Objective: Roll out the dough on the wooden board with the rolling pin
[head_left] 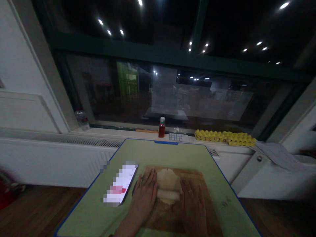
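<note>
A pale rolling pin (168,195) lies crosswise over a flat sheet of dough (168,179). The dough shows beyond the pin, with a small part on the near side. Beneath them is a wooden cutting board (207,200). My left hand (145,191) covers the pin's left end, fingers pointing forward and fairly straight. Over the right end rests my right hand (193,197), its fingers also reaching forward; it is slightly blurred. Both palms press on the pin, and its ends are hidden beneath them.
Left of the board lies a phone (127,179) with a lit, partly pixelated screen. The green table (145,153) has blue edges. On the windowsill behind stand a bottle of red liquid (161,128), a yellow egg carton (224,136) and a clear bottle (82,120). A grey cloth (277,154) hangs at the right.
</note>
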`<state>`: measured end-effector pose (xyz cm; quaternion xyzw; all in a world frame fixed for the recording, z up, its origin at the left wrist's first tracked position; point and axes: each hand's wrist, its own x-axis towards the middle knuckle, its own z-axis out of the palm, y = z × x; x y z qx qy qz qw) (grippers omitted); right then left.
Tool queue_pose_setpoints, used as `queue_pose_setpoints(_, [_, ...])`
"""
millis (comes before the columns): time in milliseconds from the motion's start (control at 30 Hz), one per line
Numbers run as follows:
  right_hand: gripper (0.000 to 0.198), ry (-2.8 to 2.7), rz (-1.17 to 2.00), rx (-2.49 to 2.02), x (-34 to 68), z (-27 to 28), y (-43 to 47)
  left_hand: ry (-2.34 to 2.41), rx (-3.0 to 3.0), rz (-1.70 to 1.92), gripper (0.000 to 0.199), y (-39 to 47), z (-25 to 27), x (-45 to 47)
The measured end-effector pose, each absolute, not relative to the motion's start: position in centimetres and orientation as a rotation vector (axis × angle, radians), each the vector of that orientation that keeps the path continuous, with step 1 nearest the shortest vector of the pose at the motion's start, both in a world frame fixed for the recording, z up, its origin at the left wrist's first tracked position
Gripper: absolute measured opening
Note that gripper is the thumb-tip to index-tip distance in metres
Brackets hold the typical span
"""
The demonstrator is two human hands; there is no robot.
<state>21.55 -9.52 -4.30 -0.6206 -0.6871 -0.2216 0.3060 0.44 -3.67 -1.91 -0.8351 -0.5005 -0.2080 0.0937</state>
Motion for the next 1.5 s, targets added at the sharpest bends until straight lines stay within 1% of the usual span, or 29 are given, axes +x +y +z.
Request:
queue_pose_setpoints(67, [0.041, -1.813, -0.690, -1.577, 21.7, -4.7, -9.7, -1.411, -2.432, -0.632, 0.047, -4.1, -2.1, 0.2])
queue_pose_setpoints(200, [0.046, -1.822, -0.849, -1.494, 22.0, -6.2, -10.7, -1.236, -2.382, -0.694, 0.051, -5.9, -2.8, -1.0])
queue_pose_setpoints(400, [0.039, -1.874, -0.762, -1.537, 22.0, -5.0, -8.8, -1.346, -2.390, -0.600, 0.047, -4.3, -1.8, 0.1])
queue_pose_setpoints(500, [0.040, -1.937, -0.720, -1.493, 22.4, -4.4, -8.0, -1.354, -2.356, -0.615, 0.046, -4.3, -1.9, 0.4])
queue_pose_setpoints(633, [0.046, -2.064, -0.579, -1.478, 23.9, -3.6, -8.5, -1.136, -2.309, -0.747, 0.051, -7.0, -3.3, -0.3])
queue_pose_setpoints(767, [0.046, -2.322, -0.265, -1.354, 25.0, -1.1, -7.4, -1.078, -2.278, -0.834, 0.059, -8.5, -3.7, -0.4])
queue_pose_setpoints(867, [0.042, -2.381, -0.064, -1.395, 24.4, 0.6, -5.3, -1.159, -2.245, -0.791, 0.054, -7.8, -3.2, -0.1])
queue_pose_setpoints(933, [0.041, -2.378, 0.011, -1.455, 23.9, 0.9, -4.3, -1.183, -2.224, -0.762, 0.050, -7.3, -2.9, -0.1])
queue_pose_setpoints(1000, [0.042, -2.388, 0.024, -1.447, 23.8, 0.6, -4.3, -1.117, -2.235, -0.745, 0.049, -7.3, -3.1, -0.4])
queue_pose_setpoints(1100, [0.048, -2.384, -0.049, -1.365, 24.7, -0.3, -5.8, -0.979, -2.273, -0.712, 0.051, -8.3, -4.0, -0.9])
queue_pose_setpoints(1167, [0.051, -2.383, -0.063, -1.317, 25.4, -0.4, -6.6, -0.981, -2.262, -0.710, 0.051, -8.8, -4.4, -0.9])
queue_pose_setpoints(1233, [0.050, -2.409, 0.001, -1.293, 25.5, 0.2, -6.6, -1.015, -2.224, -0.731, 0.049, -8.8, -4.3, -0.7])
queue_pose_setpoints(1367, [0.046, -2.439, 0.195, -1.352, 24.0, 2.1, -4.4, -1.077, -2.172, -0.721, 0.037, -8.0, -2.7, -0.1])
queue_pose_setpoints(1500, [0.046, -2.420, 0.182, -1.419, 23.2, 2.5, -3.7, -1.050, -2.176, -0.697, 0.039, -8.3, -2.2, 0.1])
